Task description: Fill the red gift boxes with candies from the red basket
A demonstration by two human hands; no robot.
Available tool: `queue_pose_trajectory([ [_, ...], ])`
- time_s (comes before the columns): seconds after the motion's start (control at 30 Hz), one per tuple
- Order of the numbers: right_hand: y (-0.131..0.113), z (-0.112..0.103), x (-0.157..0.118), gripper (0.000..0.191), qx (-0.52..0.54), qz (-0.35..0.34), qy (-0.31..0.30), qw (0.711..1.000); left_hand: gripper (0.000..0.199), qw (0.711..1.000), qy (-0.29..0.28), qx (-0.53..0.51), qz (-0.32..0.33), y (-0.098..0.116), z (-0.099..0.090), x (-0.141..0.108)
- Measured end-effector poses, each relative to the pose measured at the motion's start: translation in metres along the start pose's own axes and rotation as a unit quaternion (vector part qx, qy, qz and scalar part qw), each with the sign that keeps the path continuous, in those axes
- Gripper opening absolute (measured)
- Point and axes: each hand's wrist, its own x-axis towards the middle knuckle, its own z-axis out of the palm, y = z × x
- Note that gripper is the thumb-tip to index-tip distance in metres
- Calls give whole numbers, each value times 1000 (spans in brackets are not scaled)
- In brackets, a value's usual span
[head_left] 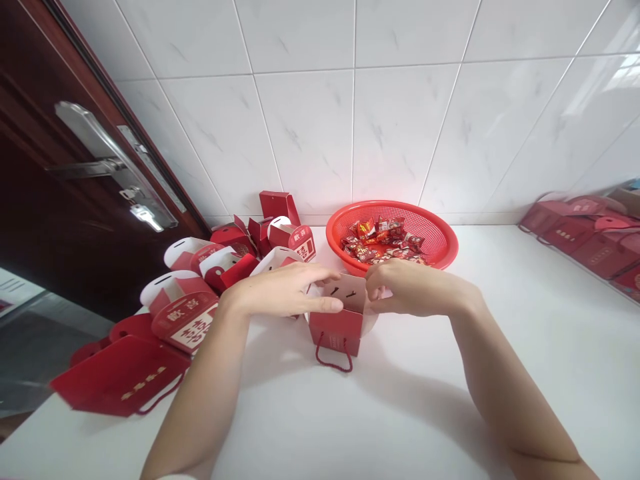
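Observation:
A small red paper gift box (336,328) stands upright before me on the white table, its top open. Its pale inside shows dark slits, and a dark red cord handle (334,365) droops down the near side. On the box's left, my left hand (285,290) reaches over the opening, fingers stretched and thumb apart. My right hand (407,287) is at the right edge with its fingers curled in, seemingly around a side flap; the fingertips are partly hidden. Just behind sits a red plastic basket (443,243) containing several wrapped candies (380,239).
Several red gift boxes (145,380) crowd the table's left side, some with round white flaps up. More red boxes (580,240) stand at the far right. A tiled wall (305,133) backs the table (400,427); a dark door (45,220) with keys is at left.

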Motion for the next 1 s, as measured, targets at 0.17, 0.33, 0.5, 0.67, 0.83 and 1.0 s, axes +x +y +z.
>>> queue_pose_trajectory([
  [0.17,0,2,1,8,-24,14,10,1000,35,999,39,36,-10,-5,4,8],
  [0.33,-2,1,1,12,-32,24,10,999,21,993,100,66,-18,-4,13,20],
  [0.5,-3,-1,1,4,-25,35,10,999,34,986,138,93,-23,-5,16,22],
  [0.67,3,-1,0,22,-2,28,5,1000,19,990,80,109,-42,-1,16,21],
  [0.83,5,2,0,30,-10,19,11,1000,27,995,18,75,-60,3,18,22],
  [1.0,-1,8,7,32,-33,27,55,998,32,996,19,64,-53,-1,23,24],
])
